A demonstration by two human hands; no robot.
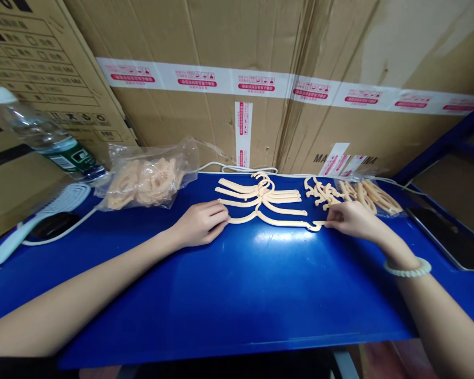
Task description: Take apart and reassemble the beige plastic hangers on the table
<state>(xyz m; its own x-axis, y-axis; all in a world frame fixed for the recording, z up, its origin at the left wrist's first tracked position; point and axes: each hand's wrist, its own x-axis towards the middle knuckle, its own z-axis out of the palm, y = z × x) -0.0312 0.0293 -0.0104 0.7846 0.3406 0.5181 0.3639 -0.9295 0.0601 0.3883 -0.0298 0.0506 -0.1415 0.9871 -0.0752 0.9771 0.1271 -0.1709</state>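
Cream plastic folding hangers [260, 196] lie stacked with arms spread on the blue table. My left hand [205, 223] rests at the left end of the nearest hanger [282, 222], its curled fingers closed over the tip. At the opposite end, my right hand [349, 218] pinches a small cream hook piece [315, 226]. The hook's curved part meets or overlaps the tip of that hanger arm; whether they are joined I cannot tell. Just behind the right hand lies a pile of loose hook pieces [319, 192].
Left of the hangers sits a clear bag of cream parts [146, 179]. A water bottle [59, 142], hairbrush [43, 216] and dark round object [55, 226] are farther left. At right lie more cream parts in plastic [371, 197] and a phone [450, 237]. Cardboard boxes [205, 121] stand behind.
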